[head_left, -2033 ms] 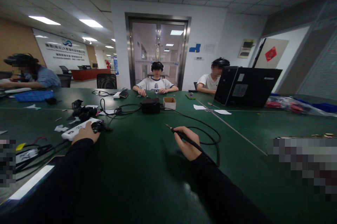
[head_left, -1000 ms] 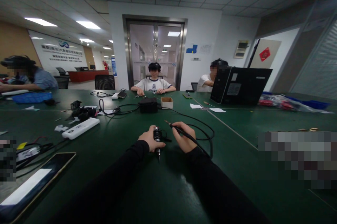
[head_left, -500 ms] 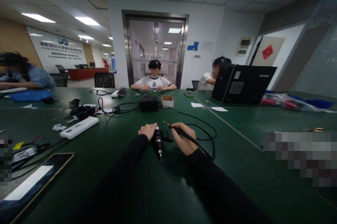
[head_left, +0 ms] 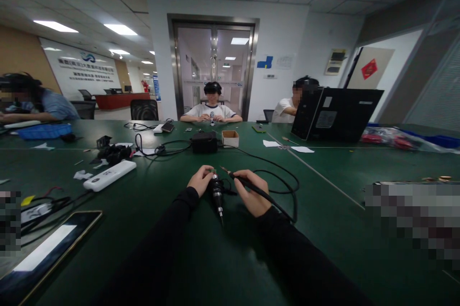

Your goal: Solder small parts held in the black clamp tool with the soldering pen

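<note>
In my right hand (head_left: 253, 192) is a black pen-like tool (head_left: 237, 177) with a thin metal tip and a thick cable, held like a pencil and pointing up and left. My left hand (head_left: 200, 180) is closed, its fingertips pinching a small greenish piece (head_left: 213, 170) too small to make out fully. That piece is at the top end of a black and silver tapered tool (head_left: 217, 193), which lies between my hands with its pointed end toward me. The tip of the pen-like tool is close to the small piece; contact cannot be told.
Behind my hands stand a black box (head_left: 203, 143) with cables and a small open carton (head_left: 230, 139). A white power strip (head_left: 109, 175) and a phone (head_left: 53, 253) are on the left. Across the table sits a person, near a black computer case (head_left: 336, 114).
My left fingers have shifted slightly, and more of the small greenish piece shows. The view has moved a little; my right hand keeps its hold on the pen-like tool.
</note>
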A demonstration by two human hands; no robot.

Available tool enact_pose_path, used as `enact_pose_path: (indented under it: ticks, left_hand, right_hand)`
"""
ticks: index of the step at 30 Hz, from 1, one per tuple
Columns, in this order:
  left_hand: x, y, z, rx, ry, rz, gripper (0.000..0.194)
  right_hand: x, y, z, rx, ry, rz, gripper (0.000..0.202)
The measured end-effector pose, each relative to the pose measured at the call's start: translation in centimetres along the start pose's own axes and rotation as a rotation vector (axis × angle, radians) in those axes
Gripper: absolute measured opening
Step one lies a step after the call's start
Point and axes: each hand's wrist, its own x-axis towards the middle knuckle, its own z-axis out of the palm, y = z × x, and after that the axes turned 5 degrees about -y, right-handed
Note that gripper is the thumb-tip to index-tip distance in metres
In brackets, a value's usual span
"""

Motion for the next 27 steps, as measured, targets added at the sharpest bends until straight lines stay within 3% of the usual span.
enact_pose_path:
  ticks: [13, 27]
  left_hand:
    - [0.27, -0.21, 0.02, -0.172, -0.02, 0.038, 0.023]
    - [-0.02, 0.33, 0.12, -0.206, 0.001, 0.062, 0.022]
  right_hand:
    - [-0.31, 0.08, 0.6, -0.01, -0.096, -0.052, 0.014]
    - [-0.49, 0.28, 0.69, -0.028, -0.123, -0.081, 0.016]
